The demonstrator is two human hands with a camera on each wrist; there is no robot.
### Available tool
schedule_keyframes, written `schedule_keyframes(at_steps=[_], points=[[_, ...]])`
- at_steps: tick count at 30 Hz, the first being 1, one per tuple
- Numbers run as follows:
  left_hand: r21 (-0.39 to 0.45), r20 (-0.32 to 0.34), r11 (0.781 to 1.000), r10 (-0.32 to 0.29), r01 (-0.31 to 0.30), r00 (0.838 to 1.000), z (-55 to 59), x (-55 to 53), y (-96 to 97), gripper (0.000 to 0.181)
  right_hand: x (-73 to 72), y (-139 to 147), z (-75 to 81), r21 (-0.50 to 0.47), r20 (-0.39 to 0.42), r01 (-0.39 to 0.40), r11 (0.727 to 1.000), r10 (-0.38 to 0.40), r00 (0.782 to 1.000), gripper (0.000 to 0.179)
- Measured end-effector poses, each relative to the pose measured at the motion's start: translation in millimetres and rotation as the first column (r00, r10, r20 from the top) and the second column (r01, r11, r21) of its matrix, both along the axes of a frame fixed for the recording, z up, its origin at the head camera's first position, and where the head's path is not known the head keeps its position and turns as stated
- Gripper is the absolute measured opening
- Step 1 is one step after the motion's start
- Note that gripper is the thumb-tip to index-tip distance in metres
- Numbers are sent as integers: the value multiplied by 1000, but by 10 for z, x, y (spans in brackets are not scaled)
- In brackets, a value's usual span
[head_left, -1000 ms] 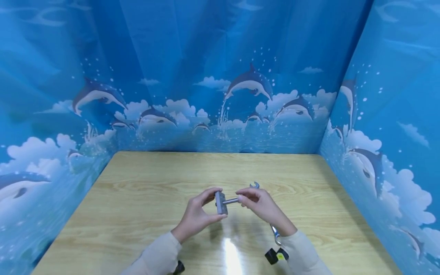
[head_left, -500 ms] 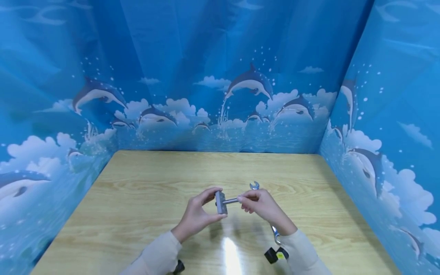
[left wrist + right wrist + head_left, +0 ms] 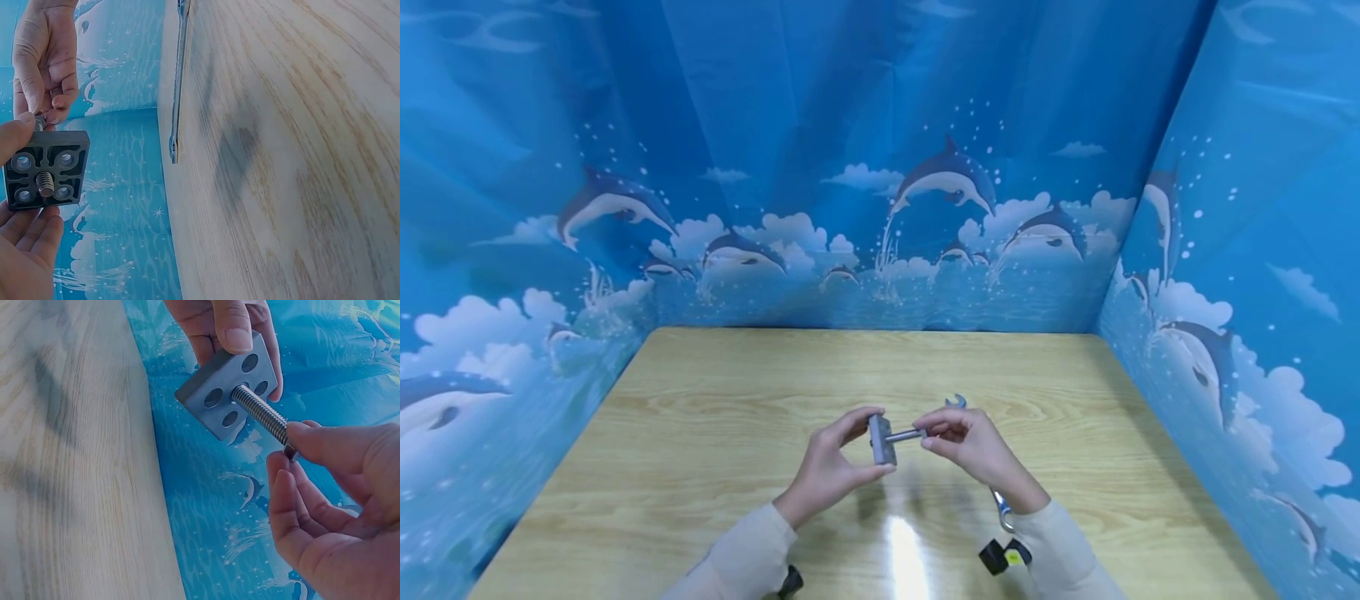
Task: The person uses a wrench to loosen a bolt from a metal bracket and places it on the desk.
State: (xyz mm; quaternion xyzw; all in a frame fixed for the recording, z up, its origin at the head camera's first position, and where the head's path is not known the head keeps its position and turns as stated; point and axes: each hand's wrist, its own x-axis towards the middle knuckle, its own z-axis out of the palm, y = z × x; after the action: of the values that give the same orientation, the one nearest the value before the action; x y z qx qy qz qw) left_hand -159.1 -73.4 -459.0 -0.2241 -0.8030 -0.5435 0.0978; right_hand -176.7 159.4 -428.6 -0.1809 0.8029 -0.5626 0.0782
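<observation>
My left hand [image 3: 831, 471] holds a square grey metal plate [image 3: 232, 376] by its edges, thumb on one side and fingers on the other. Several round holes surround the plate's centre. A threaded bolt [image 3: 261, 414] runs through the middle, and its tip pokes out of the ribbed back face in the left wrist view. Most of the thread still stands on the right-hand side. The thumb and fingers of my right hand [image 3: 977, 454] pinch the bolt's head, partly covering it. Both hands are raised over the table.
Beneath my right forearm a combination wrench [image 3: 179, 81] lies on the wooden table [image 3: 715, 392], its middle hidden in the head view. Blue dolphin-print curtains [image 3: 820, 167] enclose the back and sides. A black device [image 3: 1004, 557] sits at my right wrist.
My right fingers have shifted a little around the bolt's head, uncovering more of its end. The plate and left hand have hardly moved.
</observation>
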Motion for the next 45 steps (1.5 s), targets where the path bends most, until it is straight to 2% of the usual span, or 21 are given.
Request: schedule_keyframes(at_steps=[5,12,19,27,31,34,38,41,45], points=[[2,-6,1000,-2,2,1000,-1,5,-3,73,-6,-1,-2,28,3,-5,1000,5,1000,33],[4,-33,1000,-16,16,999,-3,5,0,74,-29,5,9,21,96,30,999,-32,995,37],[8,-26,1000,-15,16,1000,-19,3,6,75,-40,14,20,64,138,-26,998,17,990,42],[5,-14,1000,-17,17,1000,-19,-5,7,75,-38,16,61,76,146,-16,997,5,989,34],[0,-6,1000,-8,8,1000,-19,-8,-1,74,-27,7,48,71,89,1,997,-7,996,26],[-1,-9,1000,-3,3,1000,-18,-13,-6,74,-25,-3,36,73,34,14,997,-17,999,25],[0,-19,1000,-10,10,1000,-15,-16,-13,73,-25,-7,27,63,6,13,998,-13,1000,25],[-3,-22,1000,-13,13,1000,-11,-9,-16,73,-24,-4,21,67,23,6,998,-8,1000,28],[-7,-24,1000,-8,8,1000,-10,-1,-16,73,-26,-1,8,38,103,7,999,-11,995,36]])
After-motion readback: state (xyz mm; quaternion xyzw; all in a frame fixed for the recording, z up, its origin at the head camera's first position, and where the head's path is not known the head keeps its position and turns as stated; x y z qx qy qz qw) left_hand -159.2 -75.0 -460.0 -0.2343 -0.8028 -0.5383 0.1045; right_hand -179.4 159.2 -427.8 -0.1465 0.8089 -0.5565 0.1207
